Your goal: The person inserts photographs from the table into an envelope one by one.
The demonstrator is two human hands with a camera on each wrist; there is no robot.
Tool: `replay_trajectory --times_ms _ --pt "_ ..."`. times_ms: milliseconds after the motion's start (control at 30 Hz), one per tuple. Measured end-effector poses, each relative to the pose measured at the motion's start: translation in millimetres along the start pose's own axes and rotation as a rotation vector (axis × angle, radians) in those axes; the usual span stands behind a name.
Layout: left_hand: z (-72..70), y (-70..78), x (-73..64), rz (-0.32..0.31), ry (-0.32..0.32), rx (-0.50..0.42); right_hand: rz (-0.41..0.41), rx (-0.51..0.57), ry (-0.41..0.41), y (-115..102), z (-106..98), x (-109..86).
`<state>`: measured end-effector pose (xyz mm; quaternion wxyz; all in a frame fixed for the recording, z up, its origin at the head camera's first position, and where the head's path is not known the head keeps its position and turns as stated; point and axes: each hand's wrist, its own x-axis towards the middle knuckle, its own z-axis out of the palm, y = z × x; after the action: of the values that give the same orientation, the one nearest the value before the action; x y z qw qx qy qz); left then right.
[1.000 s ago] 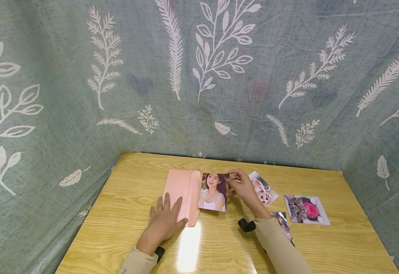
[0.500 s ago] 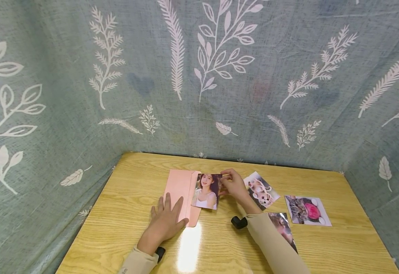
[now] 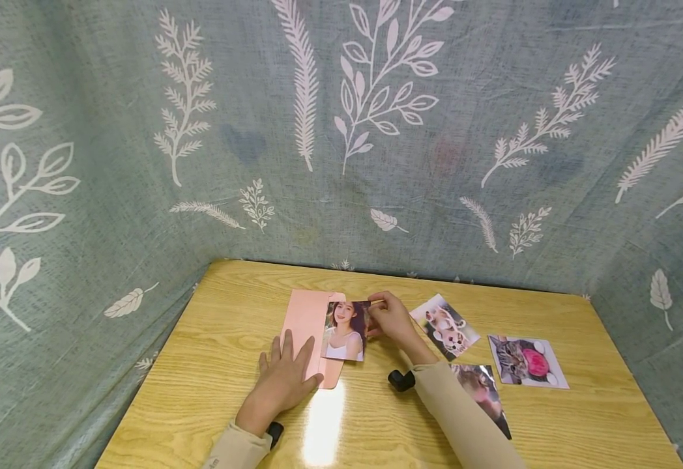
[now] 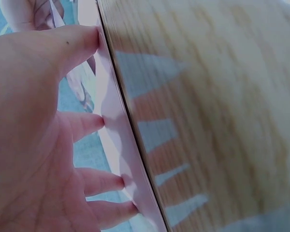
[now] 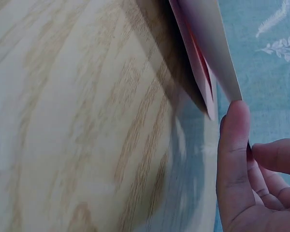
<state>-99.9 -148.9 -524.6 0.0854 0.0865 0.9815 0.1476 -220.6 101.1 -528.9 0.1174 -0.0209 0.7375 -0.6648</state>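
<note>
In the head view, the person's left hand (image 3: 285, 378) rests on a pink envelope (image 3: 303, 312), its fingers straight and spread, gripping nothing. The right hand (image 3: 394, 320) pinches the right edge of a portrait photo (image 3: 344, 332) that lies over the envelope's flap; whether its far edge is inside the opening cannot be told. To the right, on the wooden table (image 3: 582, 423), are a kitten photo (image 3: 451, 331), a photo of a cat with a pink shape (image 3: 528, 361) and a darker photo (image 3: 485, 394) partly covered by the right sleeve (image 3: 465, 413). A leaf-patterned curtain (image 3: 318, 215) surrounds the table.

In the left wrist view, the thumb and outstretched fingers touch the envelope's pink surface.

In the right wrist view, the thumb and a finger pinch the photo's edge; its pale back tilts above the flap.
</note>
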Motion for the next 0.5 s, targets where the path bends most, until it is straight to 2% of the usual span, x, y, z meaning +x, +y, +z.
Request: replay_trajectory --times_ms 267,500 --pt "1.3 1.7 -1.2 0.008 0.008 -0.007 0.025 -0.027 -0.025 -8.0 3.8 -2.0" --pt "-0.9 1.8 -1.7 0.006 0.006 -0.011 0.065 -0.015 0.036 4.9 5.8 4.0"
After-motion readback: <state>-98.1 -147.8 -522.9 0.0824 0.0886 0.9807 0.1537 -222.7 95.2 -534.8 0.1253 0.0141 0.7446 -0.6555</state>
